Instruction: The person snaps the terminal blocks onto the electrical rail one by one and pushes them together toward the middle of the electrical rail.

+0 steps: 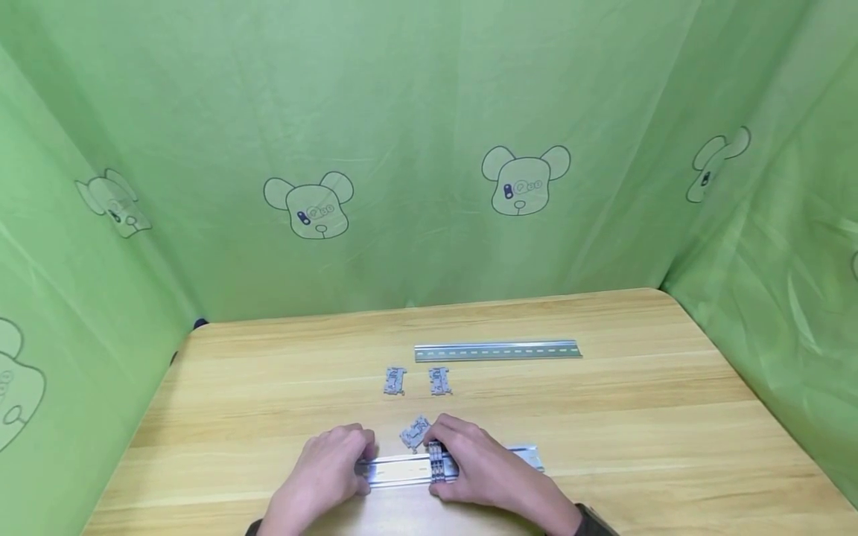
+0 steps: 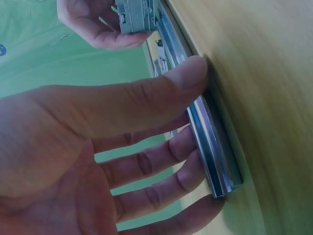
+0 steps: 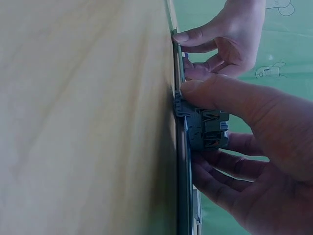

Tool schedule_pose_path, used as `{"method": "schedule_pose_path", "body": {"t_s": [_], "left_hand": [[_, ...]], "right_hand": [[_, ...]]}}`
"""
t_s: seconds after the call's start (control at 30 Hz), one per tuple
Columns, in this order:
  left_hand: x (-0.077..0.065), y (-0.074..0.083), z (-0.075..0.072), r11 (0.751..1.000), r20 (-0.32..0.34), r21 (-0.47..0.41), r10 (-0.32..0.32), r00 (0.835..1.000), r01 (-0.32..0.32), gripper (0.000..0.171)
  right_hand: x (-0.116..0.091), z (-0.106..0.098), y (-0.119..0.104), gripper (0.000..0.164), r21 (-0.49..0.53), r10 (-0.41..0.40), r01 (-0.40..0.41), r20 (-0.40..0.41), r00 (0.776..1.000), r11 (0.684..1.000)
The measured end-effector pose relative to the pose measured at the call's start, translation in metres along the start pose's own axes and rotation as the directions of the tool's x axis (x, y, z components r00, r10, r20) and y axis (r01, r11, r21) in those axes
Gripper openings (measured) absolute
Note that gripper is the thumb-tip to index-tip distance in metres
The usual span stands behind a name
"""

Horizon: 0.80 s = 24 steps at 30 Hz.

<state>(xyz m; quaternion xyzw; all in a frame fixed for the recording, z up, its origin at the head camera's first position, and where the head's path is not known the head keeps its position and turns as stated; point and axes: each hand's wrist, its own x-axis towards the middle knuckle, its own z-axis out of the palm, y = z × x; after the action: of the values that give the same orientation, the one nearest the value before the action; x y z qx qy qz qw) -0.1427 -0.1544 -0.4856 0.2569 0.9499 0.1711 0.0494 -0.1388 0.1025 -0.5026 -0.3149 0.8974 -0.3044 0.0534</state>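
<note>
A slotted metal DIN rail (image 1: 400,472) lies along the front of the table. My left hand (image 1: 331,465) grips its left end, thumb on the near edge and fingers on the far edge, as the left wrist view also shows. Grey terminal blocks (image 1: 437,463) sit side by side across the rail. Around them my right hand (image 1: 479,465) is curled, thumb at the near side and fingers at the far side. In the right wrist view, the blocks' (image 3: 209,131) foot meets the rail (image 3: 183,200). Part of the rail is hidden under the right hand.
Just beyond the rail a loose grey terminal block (image 1: 415,432) lies at an angle, close to the right fingertips. Farther back are two more blocks, one left (image 1: 395,380) and one right (image 1: 439,380). Behind them lies a second DIN rail (image 1: 497,351). Green curtains (image 1: 415,246) surround the wooden table (image 1: 268,387).
</note>
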Motion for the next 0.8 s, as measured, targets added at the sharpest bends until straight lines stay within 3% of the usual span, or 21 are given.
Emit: {"method": "schedule_pose_path", "body": {"t_s": [0.17,0.4,0.5,0.6,0.73,0.8], "left_hand": [[-0.001,-0.004,-0.002,0.999,0.019,-0.035,0.0,1.0,0.0,0.035],[-0.008,-0.02,-0.025,0.988,0.074,-0.143,-0.051,0.996,0.062,0.038],[-0.01,-0.023,-0.034,0.985,0.085,-0.156,-0.059,0.995,0.072,0.036],[-0.011,-0.021,-0.036,0.988,0.105,-0.147,-0.034,0.994,0.05,0.039],[-0.01,-0.016,-0.03,0.994,0.12,-0.107,0.004,0.993,0.009,0.046],[-0.011,-0.015,-0.025,0.997,0.111,-0.071,0.017,0.994,-0.009,0.045]], "right_hand": [[-0.001,-0.002,-0.001,0.049,-0.001,0.003,-0.003,0.008,1.0,1.0],[-0.011,-0.032,0.007,0.079,0.016,0.035,-0.035,-0.002,0.999,0.999],[-0.018,-0.053,0.016,0.071,0.022,0.059,-0.059,-0.002,0.998,0.998],[-0.026,-0.069,0.026,0.059,0.012,0.1,-0.101,0.062,0.993,0.995],[-0.035,-0.075,0.034,0.053,-0.007,0.192,-0.195,0.195,0.962,0.981],[-0.036,-0.072,0.036,0.051,-0.033,0.23,-0.229,0.225,0.947,0.973]]}}
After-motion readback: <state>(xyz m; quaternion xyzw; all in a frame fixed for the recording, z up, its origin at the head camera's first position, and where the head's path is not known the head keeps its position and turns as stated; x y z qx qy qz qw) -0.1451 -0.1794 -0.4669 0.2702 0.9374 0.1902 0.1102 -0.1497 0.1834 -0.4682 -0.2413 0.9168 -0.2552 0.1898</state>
